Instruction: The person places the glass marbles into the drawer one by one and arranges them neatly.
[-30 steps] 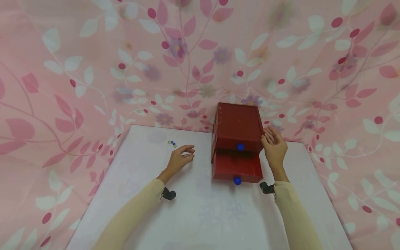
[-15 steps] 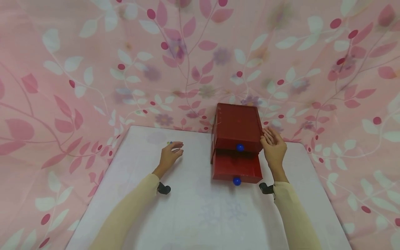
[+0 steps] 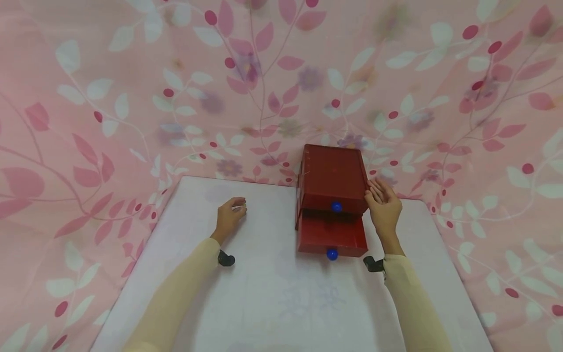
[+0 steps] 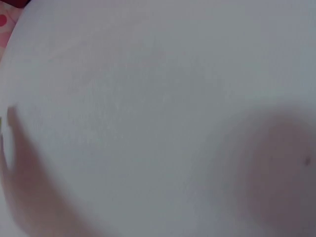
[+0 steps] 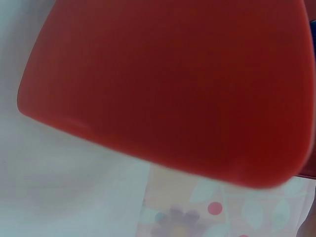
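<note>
A red drawer box (image 3: pixel 335 173) stands at the back of the table, with a blue knob (image 3: pixel 336 207) on its upper drawer. Its lower red drawer (image 3: pixel 332 232) is pulled out and has a blue knob (image 3: pixel 332 254) too. My right hand (image 3: pixel 384 208) rests its fingers against the box's right side. In the right wrist view the drawer wall (image 5: pixel 173 89) fills most of the picture. To the left, my left hand (image 3: pixel 229 217) is over the small beads, fingers and thumb slightly apart. A greenish bead (image 3: pixel 244 206) shows by the fingertips; the others are hidden.
The white-covered table (image 3: pixel 272 293) extends in front of and left of the box. Pink floral cloth (image 3: pixel 264 73) hangs right behind the box and at both sides. Black wrist cameras (image 3: pixel 226 259) are strapped below each hand.
My left hand has moved left, from beside the beads to over them, covering most of them. My right hand stays at the box's side; the lower drawer remains out.
</note>
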